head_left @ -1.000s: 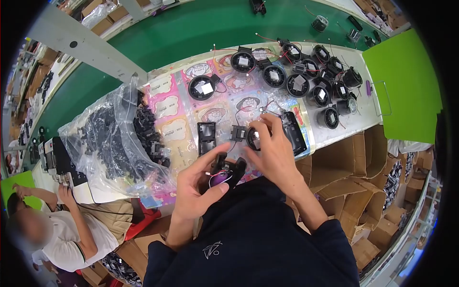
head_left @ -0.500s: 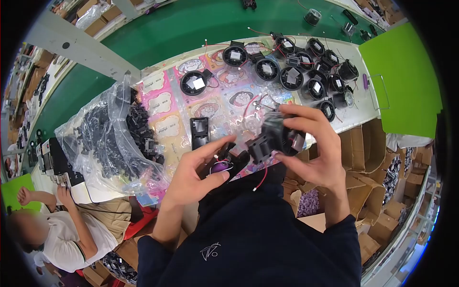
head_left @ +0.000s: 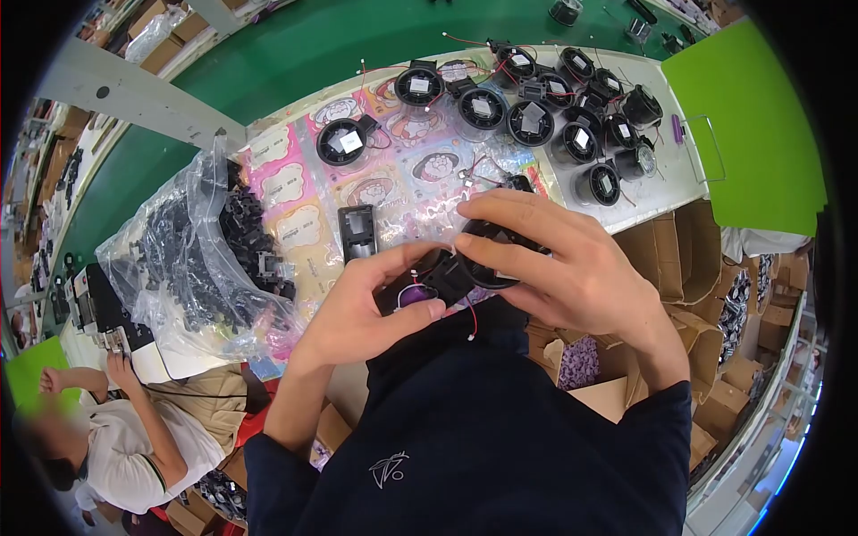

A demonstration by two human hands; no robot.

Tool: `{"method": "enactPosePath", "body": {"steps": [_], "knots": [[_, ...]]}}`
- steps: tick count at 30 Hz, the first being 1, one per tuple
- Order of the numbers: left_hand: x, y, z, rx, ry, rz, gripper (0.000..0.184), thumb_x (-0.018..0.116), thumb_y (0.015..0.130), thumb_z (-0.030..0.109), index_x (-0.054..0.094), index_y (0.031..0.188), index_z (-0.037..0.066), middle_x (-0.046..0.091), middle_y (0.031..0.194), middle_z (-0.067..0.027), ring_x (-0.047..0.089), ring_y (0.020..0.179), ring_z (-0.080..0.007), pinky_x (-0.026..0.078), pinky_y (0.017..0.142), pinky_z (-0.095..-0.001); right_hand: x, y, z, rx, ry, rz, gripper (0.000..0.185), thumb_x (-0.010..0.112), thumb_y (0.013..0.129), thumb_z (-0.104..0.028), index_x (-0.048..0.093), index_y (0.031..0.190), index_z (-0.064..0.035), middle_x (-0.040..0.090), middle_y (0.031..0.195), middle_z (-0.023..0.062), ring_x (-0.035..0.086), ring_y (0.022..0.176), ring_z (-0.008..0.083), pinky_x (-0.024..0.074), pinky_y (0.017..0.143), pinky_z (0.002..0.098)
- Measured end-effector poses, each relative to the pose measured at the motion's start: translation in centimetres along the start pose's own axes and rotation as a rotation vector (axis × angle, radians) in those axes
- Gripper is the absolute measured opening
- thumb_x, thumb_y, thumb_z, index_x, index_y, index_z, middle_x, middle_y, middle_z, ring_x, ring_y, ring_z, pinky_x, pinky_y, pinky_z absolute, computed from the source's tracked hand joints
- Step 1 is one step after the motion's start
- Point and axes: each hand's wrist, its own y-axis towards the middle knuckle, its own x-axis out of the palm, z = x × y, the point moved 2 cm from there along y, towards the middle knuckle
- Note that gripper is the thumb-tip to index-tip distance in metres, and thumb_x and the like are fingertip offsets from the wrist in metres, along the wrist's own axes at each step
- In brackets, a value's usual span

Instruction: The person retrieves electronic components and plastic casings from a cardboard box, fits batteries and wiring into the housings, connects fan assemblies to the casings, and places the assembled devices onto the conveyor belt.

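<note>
Between thumb and fingers, my left hand point(head_left: 362, 308) holds a black housing with a purple part point(head_left: 416, 296) and a white wire inside. My right hand point(head_left: 567, 268) grips a round black unit point(head_left: 487, 259), partly covered by its fingers. The unit's square black bracket point(head_left: 449, 278) meets the housing, and a red wire hangs below it. Just beyond my left hand a black rectangular frame point(head_left: 358, 230) lies on the colourful printed sheet. Another black part point(head_left: 518, 183) shows partly behind my right hand.
Several round black units point(head_left: 529, 122) with white labels stand on the table's right and back. A plastic bag point(head_left: 183, 250) of small black parts lies at left. A co-worker point(head_left: 134, 438) sits at lower left. Cardboard boxes point(head_left: 675, 259) stand at right, beside a green panel point(head_left: 751, 134).
My right hand picked up the round black unit from the sheet and brought it left, against the housing in my left hand. The view has shifted, so the table things appear farther up and left.
</note>
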Motion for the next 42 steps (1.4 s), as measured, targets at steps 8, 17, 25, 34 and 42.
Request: {"method": "enactPosePath", "body": {"steps": [8, 17, 25, 34, 42], "knots": [[0.1, 0.3, 0.4, -0.018, 0.160, 0.089, 0.042, 0.073, 0.094, 0.008, 0.061, 0.133, -0.003, 0.071, 0.109, -0.0064, 0.062, 0.101, -0.0105, 0.050, 0.093, -0.0290, 0.4, 1.0, -0.4, -0.109, -0.130, 0.079, 0.040, 0.072, 0.078, -0.007, 0.068, 0.118, -0.0029, 0.064, 0.125, 0.0124, 0.065, 0.118, 0.0302, 0.0616, 0.084, 0.0374], [0.0, 0.6, 0.5, 0.069, 0.256, 0.173, 0.039, 0.075, 0.092, 0.008, 0.064, 0.127, -0.004, 0.073, 0.099, -0.0062, 0.064, 0.092, -0.0107, 0.052, 0.086, -0.0291, 1.0, 1.5, -0.1, -0.196, -0.201, 0.158, 0.038, 0.071, 0.079, -0.009, 0.067, 0.115, -0.0017, 0.064, 0.124, 0.0113, 0.065, 0.117, 0.0297, 0.0625, 0.081, 0.0360], [0.0, 0.9, 0.3, 0.093, 0.229, 0.151, 0.043, 0.076, 0.091, 0.010, 0.062, 0.130, -0.004, 0.073, 0.102, -0.0078, 0.065, 0.094, -0.0114, 0.052, 0.089, -0.0303, 0.5, 1.8, 0.5, -0.175, -0.127, 0.141, 0.037, 0.070, 0.079, -0.009, 0.066, 0.115, -0.0013, 0.063, 0.123, 0.0108, 0.065, 0.115, 0.0288, 0.0626, 0.078, 0.0363], [0.0, 1.0, 0.2, 0.129, 0.126, 0.153, 0.047, 0.075, 0.093, 0.007, 0.060, 0.135, -0.007, 0.073, 0.113, -0.0090, 0.065, 0.105, -0.0110, 0.052, 0.092, -0.0289, 0.6, 1.9, 0.0, -0.227, -0.231, 0.212, 0.038, 0.072, 0.076, -0.010, 0.068, 0.113, -0.0021, 0.065, 0.122, 0.0114, 0.067, 0.113, 0.0289, 0.0627, 0.076, 0.0341], [-0.5, 0.9, 0.2, -0.028, -0.045, 0.119, 0.046, 0.075, 0.094, 0.006, 0.060, 0.137, -0.005, 0.072, 0.115, -0.0069, 0.065, 0.099, -0.0085, 0.053, 0.087, -0.0262, 0.6, 2.3, 1.4, -0.167, -0.143, 0.164, 0.032, 0.069, 0.081, -0.010, 0.069, 0.112, -0.0059, 0.066, 0.124, 0.0098, 0.067, 0.114, 0.0265, 0.0633, 0.072, 0.0341]]}}
